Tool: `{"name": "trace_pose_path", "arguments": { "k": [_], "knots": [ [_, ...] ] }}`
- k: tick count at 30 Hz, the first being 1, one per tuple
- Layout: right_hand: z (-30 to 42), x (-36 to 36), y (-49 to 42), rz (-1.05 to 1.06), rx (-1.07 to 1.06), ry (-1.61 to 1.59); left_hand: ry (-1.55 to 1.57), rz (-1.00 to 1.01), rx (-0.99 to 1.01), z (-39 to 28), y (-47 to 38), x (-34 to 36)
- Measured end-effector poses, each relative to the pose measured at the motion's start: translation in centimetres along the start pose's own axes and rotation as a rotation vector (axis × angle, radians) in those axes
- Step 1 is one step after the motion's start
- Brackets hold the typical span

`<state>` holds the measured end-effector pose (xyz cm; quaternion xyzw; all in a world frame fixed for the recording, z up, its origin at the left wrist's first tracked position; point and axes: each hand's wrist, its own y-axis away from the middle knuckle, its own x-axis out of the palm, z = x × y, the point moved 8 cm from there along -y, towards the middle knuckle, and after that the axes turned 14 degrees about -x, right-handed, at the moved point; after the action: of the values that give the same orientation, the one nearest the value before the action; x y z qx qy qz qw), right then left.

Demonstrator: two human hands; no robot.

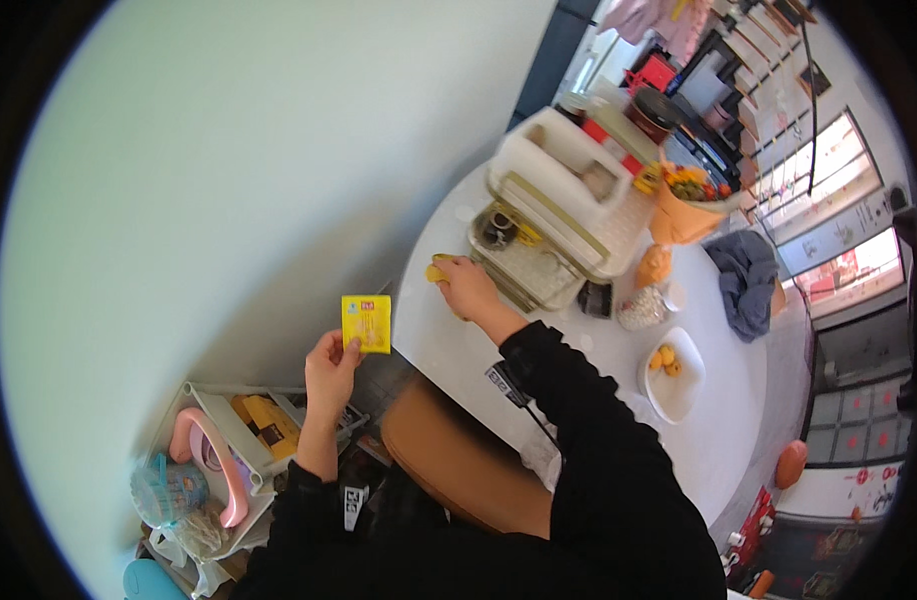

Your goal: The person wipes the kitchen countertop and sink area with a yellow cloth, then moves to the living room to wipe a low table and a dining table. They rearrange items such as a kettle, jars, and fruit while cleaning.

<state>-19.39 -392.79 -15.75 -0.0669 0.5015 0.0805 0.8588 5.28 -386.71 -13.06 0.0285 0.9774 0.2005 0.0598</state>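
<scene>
Upright in my left hand (331,375) is a flat yellow sachet (366,324) with printing, pinched with the thumb across its lower part. It is off the table's left edge, in front of the wall. My right hand (467,289) is over the white table (458,367), its fingers closed around a yellow item (436,273). Most of that item is hidden by the hand, so its kind is unclear. Just beyond my right hand lies a clear plastic storage box (556,270) with an olive-green rim, holding a dark round object and something yellow.
Behind the box stands a white container (571,161). Further right are an orange-wrapped bouquet (687,217), a jar of white pieces (641,309) and a white bowl (687,382) with orange fruit. A brown chair (458,457) stands against the table's near edge; a storage cart (260,469) is at lower left.
</scene>
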Motion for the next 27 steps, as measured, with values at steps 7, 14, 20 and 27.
{"name": "trace_pose_path", "arguments": {
  "k": [7,14,20,27],
  "knots": [
    [-4.5,8.9,-5.1,-0.136,-0.139,0.289,0.086,-0.044,-0.134,4.3,-1.8,-2.8],
    [5.2,11.4,7.5,0.107,-0.567,0.185,0.189,0.049,-0.182,3.0,-5.4,1.2],
    [-5.5,7.2,7.9,0.067,-0.425,-0.498,0.009,0.223,-0.175,2.8,-8.1,5.7],
    [-6.0,7.3,12.6,-0.219,-0.167,0.2,-0.194,0.348,-0.18,6.6,-10.3,9.8]
  ]
}}
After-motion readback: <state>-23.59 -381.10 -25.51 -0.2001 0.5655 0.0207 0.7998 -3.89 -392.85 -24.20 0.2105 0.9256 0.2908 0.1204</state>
